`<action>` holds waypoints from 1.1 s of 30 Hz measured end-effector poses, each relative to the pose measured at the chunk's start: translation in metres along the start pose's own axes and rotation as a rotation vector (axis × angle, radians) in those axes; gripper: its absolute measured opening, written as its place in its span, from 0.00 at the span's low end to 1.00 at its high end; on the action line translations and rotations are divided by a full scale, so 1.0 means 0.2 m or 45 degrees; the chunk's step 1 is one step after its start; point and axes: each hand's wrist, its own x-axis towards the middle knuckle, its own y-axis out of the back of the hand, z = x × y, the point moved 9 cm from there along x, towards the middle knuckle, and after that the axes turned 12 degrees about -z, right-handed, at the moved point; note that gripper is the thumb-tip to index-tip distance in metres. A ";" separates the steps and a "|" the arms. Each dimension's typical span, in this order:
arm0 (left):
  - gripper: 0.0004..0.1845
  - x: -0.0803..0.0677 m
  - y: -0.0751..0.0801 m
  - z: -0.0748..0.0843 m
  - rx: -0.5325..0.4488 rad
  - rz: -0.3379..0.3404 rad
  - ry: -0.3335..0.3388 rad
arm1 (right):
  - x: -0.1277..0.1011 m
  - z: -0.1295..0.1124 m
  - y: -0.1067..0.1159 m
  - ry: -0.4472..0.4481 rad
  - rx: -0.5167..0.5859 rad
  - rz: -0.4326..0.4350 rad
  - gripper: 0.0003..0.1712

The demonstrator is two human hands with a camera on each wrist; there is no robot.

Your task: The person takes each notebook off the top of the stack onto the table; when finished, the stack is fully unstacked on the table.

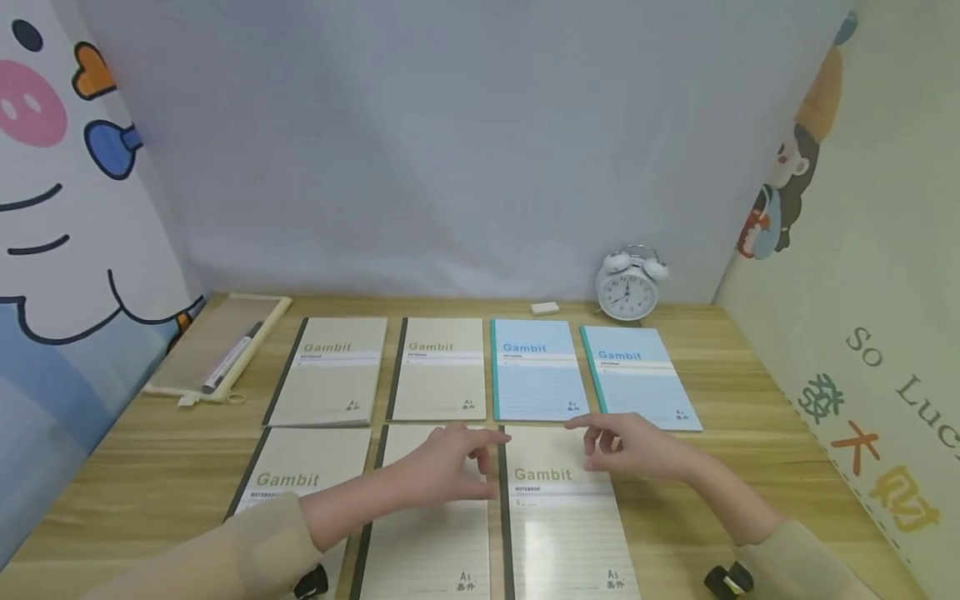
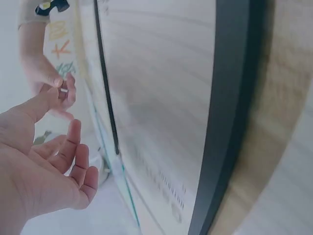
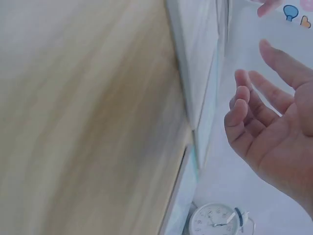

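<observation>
While both palms hover empty, fingers loose, left hand and right hand flank the beige notebook, bare desk at three o'clock.

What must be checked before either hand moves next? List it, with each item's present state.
1. Left hand holds nothing: ok, it hovers with its fingers loosely curled.
2. Right hand holds nothing: ok.
3. Front right beige notebook lies flat and closed: ok.
4. Front middle beige notebook lies beside it without overlap: ok.
5. Blue notebooks in the back row lie apart from both hands: ok.
6. Alarm clock stands upright behind the notebooks: ok.
</observation>
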 end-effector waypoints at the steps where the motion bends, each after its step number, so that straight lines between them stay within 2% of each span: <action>1: 0.35 -0.01 0.02 -0.01 -0.009 0.007 0.003 | 0.01 -0.02 0.02 0.011 -0.022 0.025 0.27; 7: 0.34 -0.11 0.18 -0.05 -0.025 0.086 0.039 | 0.07 -0.19 0.11 0.104 -0.071 0.130 0.28; 17: 0.34 -0.29 0.47 -0.13 0.108 0.324 0.068 | 0.20 -0.43 0.23 0.218 -0.093 0.226 0.31; 22: 0.35 -0.35 0.56 -0.23 0.079 0.402 0.077 | 0.29 -0.50 0.25 0.238 -0.063 0.250 0.31; 28: 0.34 -0.44 0.66 -0.35 0.103 0.528 0.060 | 0.42 -0.59 0.25 0.248 -0.044 0.274 0.32; 33: 0.34 -0.50 0.72 -0.48 0.086 0.600 0.102 | 0.54 -0.67 0.25 0.259 -0.040 0.252 0.34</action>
